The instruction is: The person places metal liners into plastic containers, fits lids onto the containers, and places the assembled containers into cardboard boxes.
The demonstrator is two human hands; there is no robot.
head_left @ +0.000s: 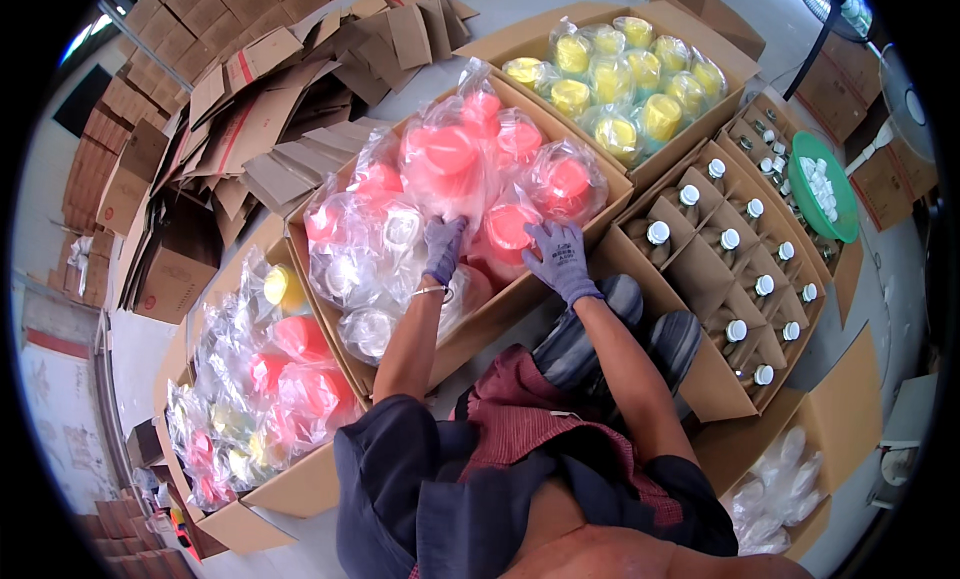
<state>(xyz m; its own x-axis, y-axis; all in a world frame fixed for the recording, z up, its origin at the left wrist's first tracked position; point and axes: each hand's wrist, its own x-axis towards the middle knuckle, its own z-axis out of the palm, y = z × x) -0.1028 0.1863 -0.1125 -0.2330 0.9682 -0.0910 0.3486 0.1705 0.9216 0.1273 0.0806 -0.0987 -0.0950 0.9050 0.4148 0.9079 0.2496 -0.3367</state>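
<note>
Both my hands wear grey-purple gloves and reach into a large cardboard box (590,214) of plastic-wrapped pink and clear items. My left hand (445,247) has its fingers bent into the clear plastic bag (452,201) below a big pink cup-like item (446,154); its fingertips are partly hidden. Next to it, my right hand (562,262) spreads its fingers at the edge of a wrapped round pink item (507,227), touching its wrap. Clear wrapped pieces (402,227) lie to the left of my left hand.
Behind stands a box of yellow wrapped items (611,82). To the right, a divided carton (690,264) holds white-capped bottles, with a green basin (822,189) beyond. Another box (280,489) of wrapped pieces is at left. Flattened cardboard (255,104) is piled behind it.
</note>
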